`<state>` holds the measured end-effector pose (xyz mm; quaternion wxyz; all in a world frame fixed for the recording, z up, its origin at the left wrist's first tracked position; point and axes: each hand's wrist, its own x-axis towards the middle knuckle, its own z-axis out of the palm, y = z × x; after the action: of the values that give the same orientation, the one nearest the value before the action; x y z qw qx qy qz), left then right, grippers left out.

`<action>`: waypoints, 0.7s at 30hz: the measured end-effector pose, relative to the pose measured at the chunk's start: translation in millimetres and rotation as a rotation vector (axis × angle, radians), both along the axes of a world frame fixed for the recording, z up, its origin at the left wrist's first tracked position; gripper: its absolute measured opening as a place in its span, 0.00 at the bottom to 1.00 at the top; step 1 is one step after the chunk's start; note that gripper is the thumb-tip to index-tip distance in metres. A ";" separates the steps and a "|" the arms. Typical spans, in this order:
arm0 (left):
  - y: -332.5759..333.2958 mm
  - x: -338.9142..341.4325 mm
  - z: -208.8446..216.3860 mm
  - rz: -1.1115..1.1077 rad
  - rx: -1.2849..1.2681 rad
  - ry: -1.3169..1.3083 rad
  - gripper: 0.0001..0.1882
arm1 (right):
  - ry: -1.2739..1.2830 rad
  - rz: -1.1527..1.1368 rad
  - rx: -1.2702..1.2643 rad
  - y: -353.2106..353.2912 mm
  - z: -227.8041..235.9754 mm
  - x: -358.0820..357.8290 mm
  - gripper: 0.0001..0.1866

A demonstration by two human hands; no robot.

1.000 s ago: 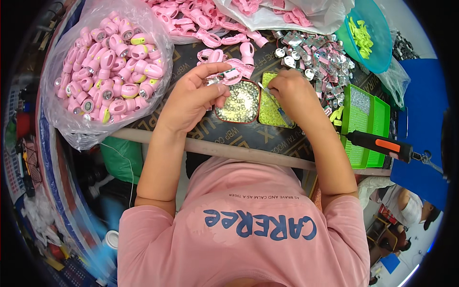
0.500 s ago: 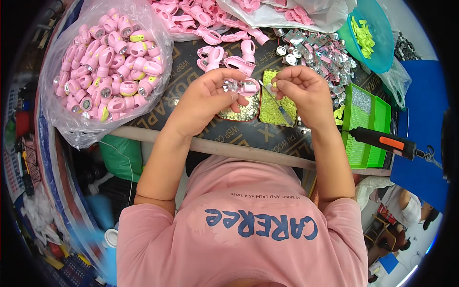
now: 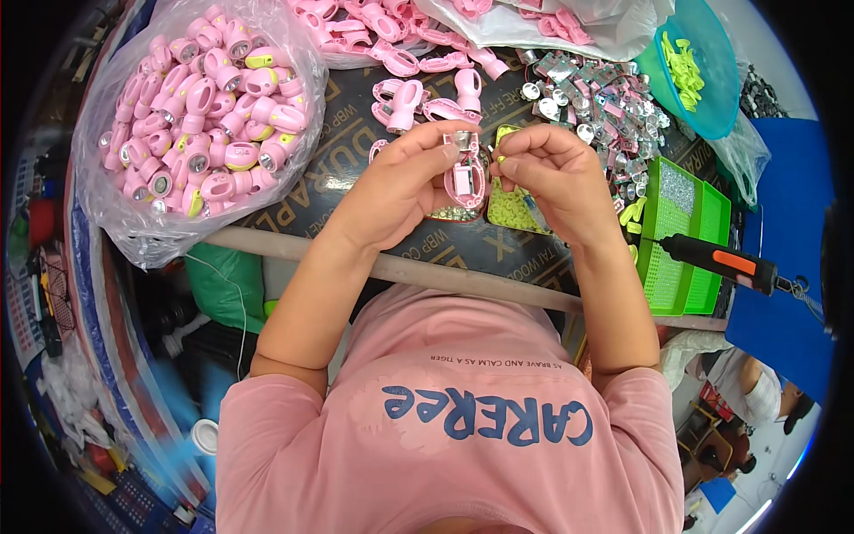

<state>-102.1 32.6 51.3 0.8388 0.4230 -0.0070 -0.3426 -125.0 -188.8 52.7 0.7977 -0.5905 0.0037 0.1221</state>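
My left hand (image 3: 402, 189) is closed on a pink flashlight half-shell (image 3: 478, 189). Its hollow side faces me, showing a silver lamp head and a white block inside. Just to the right, my right hand (image 3: 559, 182) pinches a tiny yellow-green piece (image 3: 501, 161) between thumb and fingertips, close to the shell but apart from it. Under the right hand stands a tin of small yellow-green parts (image 3: 514, 212), with a slim tool partly hidden in it. Beneath the left hand and the shell, a second tin of small metal parts (image 3: 455, 214) shows only its near edge.
A clear bag of pink flashlights (image 3: 200, 116) fills the left. Pink shells (image 3: 405, 105) lie beyond my hands. Silver lamp inserts (image 3: 592, 93) are heaped at the far right, near a teal bowl (image 3: 658, 71) of yellow-green pieces. A green tray (image 3: 689, 289) and an electric screwdriver (image 3: 721, 261) are at right.
My left hand has turned the half-shell upright, so its inside now faces me, and has shifted right. My right hand has come slightly lower, covering more of the slim tool.
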 end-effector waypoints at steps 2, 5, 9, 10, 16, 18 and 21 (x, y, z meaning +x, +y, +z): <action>1.7 1.1 0.4 -0.025 -0.052 0.043 0.20 | -0.057 -0.021 -0.071 5.8 6.7 -2.0 0.10; 7.8 8.6 -9.6 -0.041 -0.013 -0.046 0.20 | -0.159 -0.032 -0.110 8.7 11.3 -2.4 0.11; 11.5 13.0 -10.6 -0.081 -0.077 -0.058 0.19 | -0.168 0.006 -0.123 9.0 15.5 -1.1 0.12; 11.4 12.5 -6.7 -0.085 -0.055 -0.074 0.19 | -0.146 0.014 -0.111 9.2 16.5 -1.2 0.12; 18.2 12.0 2.3 -0.102 0.034 -0.098 0.20 | -0.157 -0.016 -0.152 11.7 19.4 -5.0 0.13; 18.4 11.7 4.4 -0.115 0.036 -0.115 0.19 | -0.155 -0.026 -0.137 13.8 21.4 -5.7 0.13; 12.8 7.3 11.4 -0.037 0.100 -0.166 0.17 | -0.169 -0.046 -0.111 16.3 21.2 -4.2 0.14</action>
<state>-94.8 45.5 62.7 0.8068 0.4910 -0.0675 -0.3216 -129.2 -172.5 73.9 0.7638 -0.6419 -0.0433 0.0530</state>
